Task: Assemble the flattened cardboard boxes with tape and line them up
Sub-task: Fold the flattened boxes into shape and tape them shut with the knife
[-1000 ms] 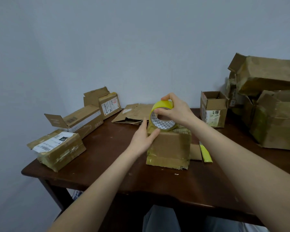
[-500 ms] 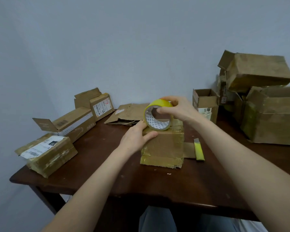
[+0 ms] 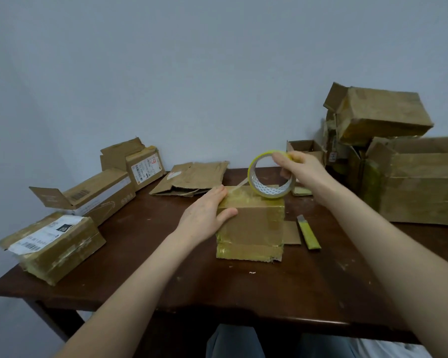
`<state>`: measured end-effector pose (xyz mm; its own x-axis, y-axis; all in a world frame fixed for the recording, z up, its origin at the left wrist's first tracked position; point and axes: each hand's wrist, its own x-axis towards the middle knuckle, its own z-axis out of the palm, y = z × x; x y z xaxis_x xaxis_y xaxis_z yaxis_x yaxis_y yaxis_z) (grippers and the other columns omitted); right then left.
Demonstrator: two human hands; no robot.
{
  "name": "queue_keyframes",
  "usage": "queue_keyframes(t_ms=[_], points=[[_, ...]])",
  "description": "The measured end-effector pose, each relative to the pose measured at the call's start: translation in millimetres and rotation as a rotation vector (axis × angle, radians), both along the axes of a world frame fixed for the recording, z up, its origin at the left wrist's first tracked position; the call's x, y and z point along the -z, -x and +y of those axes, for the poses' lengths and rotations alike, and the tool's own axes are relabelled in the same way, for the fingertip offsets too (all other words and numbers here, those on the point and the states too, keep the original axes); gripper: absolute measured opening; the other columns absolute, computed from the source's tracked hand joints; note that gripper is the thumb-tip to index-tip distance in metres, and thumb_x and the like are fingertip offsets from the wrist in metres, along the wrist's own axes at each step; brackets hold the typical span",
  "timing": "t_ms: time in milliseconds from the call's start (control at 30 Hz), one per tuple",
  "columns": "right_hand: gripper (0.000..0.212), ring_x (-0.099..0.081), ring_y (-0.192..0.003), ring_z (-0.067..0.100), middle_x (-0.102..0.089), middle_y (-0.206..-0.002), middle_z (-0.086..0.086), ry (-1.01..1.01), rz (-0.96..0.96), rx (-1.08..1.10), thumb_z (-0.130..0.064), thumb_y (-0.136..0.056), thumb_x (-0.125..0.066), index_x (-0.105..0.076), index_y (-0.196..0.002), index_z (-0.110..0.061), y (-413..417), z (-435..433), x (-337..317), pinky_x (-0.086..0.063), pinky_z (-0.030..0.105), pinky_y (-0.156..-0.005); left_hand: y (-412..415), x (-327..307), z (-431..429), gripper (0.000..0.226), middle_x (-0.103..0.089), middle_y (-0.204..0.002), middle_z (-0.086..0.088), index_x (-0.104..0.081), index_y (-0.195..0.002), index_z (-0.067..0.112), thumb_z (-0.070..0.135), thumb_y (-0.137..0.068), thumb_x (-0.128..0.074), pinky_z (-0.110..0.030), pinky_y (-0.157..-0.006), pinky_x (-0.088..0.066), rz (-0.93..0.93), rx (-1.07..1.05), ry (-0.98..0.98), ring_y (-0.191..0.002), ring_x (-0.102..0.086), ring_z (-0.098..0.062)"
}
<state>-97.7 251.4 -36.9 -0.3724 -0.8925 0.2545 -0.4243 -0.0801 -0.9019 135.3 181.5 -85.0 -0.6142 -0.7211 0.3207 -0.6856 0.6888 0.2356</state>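
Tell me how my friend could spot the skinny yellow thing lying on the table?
Find the dark wooden table, then the taped box standing in its middle, where the left hand presses and the right hand holds the tape roll. Just right of that box, flat on the wood, lies the skinny yellow tool. It is the only slim stick shape; its neighbours are all brown cardboard.

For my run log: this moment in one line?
step: taping | left hand presses box top | right hand holds tape roll
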Motion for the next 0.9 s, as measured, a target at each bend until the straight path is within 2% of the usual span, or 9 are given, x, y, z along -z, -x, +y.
queue_keyframes(t_ms=[133,233,333,400,500,633,700,800,900], points=[[0.042,-0.054,-0.083,0.012,-0.061,-0.085,0.0,0.032,-0.277,0.016,-0.053,-0.089,-0.055,-0.058,-0.101,-0.013,-15.1,0.2,24.7,-0.038,0.023,-0.073,-5.6,-8.0,-3.0,0.064,-0.035,-0.152,0.004,-0.034,-0.146,0.025,0.058,-0.092,-0.044,-0.033,-0.117,-0.019,-0.063,0.012,0.117,-0.144,-0.021,-0.014],[0.028,-0.056,-0.086,0.01,-0.06,-0.088,-0.004,0.059,-0.257,-0.038,-0.047,-0.089,-0.059,-0.056,-0.09,-0.019,-47.6,-16.3,31.3,-0.043,0.018,-0.073,-9.4,-16.5,-8.0,0.079,-0.038,-0.15,-0.002,-0.035,-0.145,0.02,0.069,-0.084,-0.045,-0.034,-0.116,-0.019,-0.202,-0.044,0.176,-0.142,-0.026,-0.02],[0.026,-0.059,-0.086,0.011,-0.063,-0.09,-0.004,0.054,-0.223,-0.09,-0.037,-0.087,-0.068,-0.061,-0.098,-0.014,-72.4,-31.0,33.3,-0.046,0.024,-0.075,-8.2,-15.6,-5.2,0.077,-0.045,-0.142,0.0,-0.037,-0.142,0.022,0.07,-0.082,-0.046,-0.034,-0.1,-0.037,-0.206,-0.091,0.104,-0.129,-0.041,-0.02],[0.017,-0.062,-0.085,0.009,-0.067,-0.088,-0.007,0.095,-0.255,-0.111,-0.023,-0.082,-0.075,-0.064,-0.094,-0.016,-70.9,-35.2,29.8,-0.048,0.018,-0.072,-8.1,-13.4,-4.2,0.074,-0.043,-0.143,0.0,-0.035,-0.144,0.024,0.068,-0.085,-0.044,-0.033,-0.099,-0.038,-0.22,-0.085,0.128,-0.129,-0.041,-0.019],[0.025,-0.062,-0.08,0.006,-0.067,-0.087,-0.008,0.141,-0.234,-0.179,-0.012,-0.079,-0.076,-0.063,-0.097,-0.023,-62.1,-34.5,21.1,-0.049,0.014,-0.071,-12.2,-11.2,-8.5,0.075,-0.037,-0.149,0.0,-0.031,-0.146,0.023,0.067,-0.086,-0.042,-0.031,-0.104,-0.034,-0.235,-0.054,0.16,-0.135,-0.035,-0.017],[0.036,-0.063,-0.089,0.01,-0.068,-0.101,-0.005,0.16,-0.168,-0.138,-0.025,-0.079,-0.076,-0.064,-0.113,-0.028,-39.2,-32.4,4.5,-0.05,0.027,-0.083,-15.5,-9.0,-13.1,0.083,-0.013,-0.16,0.0,-0.017,-0.152,0.018,0.066,-0.088,-0.039,-0.028,-0.115,-0.017,-0.279,-0.006,0.132,-0.146,-0.015,-0.013],[0.037,-0.064,-0.099,0.01,-0.068,-0.11,-0.003,0.141,-0.111,-0.105,-0.03,-0.076,-0.079,-0.067,-0.111,-0.029,-17.2,-26.8,-2.8,-0.05,0.024,-0.088,-15.6,-8.4,-14.9,0.083,-0.009,-0.16,0.0,-0.014,-0.153,0.017,0.065,-0.089,-0.039,-0.027,-0.116,-0.014,-0.287,-0.003,0.136,-0.146,-0.011,-0.012],[0.037,-0.062,-0.092,-0.003,-0.067,-0.107,-0.009,0.04,-0.003,-0.128,-0.029,-0.077,-0.078,-0.069,-0.113,-0.026,5.5,-13.2,-2.2,-0.047,0.01,-0.076,-13.9,-8.7,-16.3,0.079,-0.009,-0.16,0.0,-0.015,-0.153,0.02,0.063,-0.09,-0.038,-0.026,-0.116,-0.012,-0.293,0.009,0.155,-0.147,-0.01,-0.011],[0.036,-0.061,-0.102,0.005,-0.068,-0.11,-0.007,0.016,-0.003,-0.105,-0.032,-0.076,-0.079,-0.07,-0.111,-0.028,11.4,-10.9,17.7,-0.047,0.019,-0.087,-14.6,-8.4,-16.3,0.068,-0.01,-0.16,-0.001,-0.016,-0.151,0.033,0.059,-0.092,-0.038,-0.027,-0.116,-0.014,-0.304,0.047,0.18,-0.147,-0.011,-0.014]])
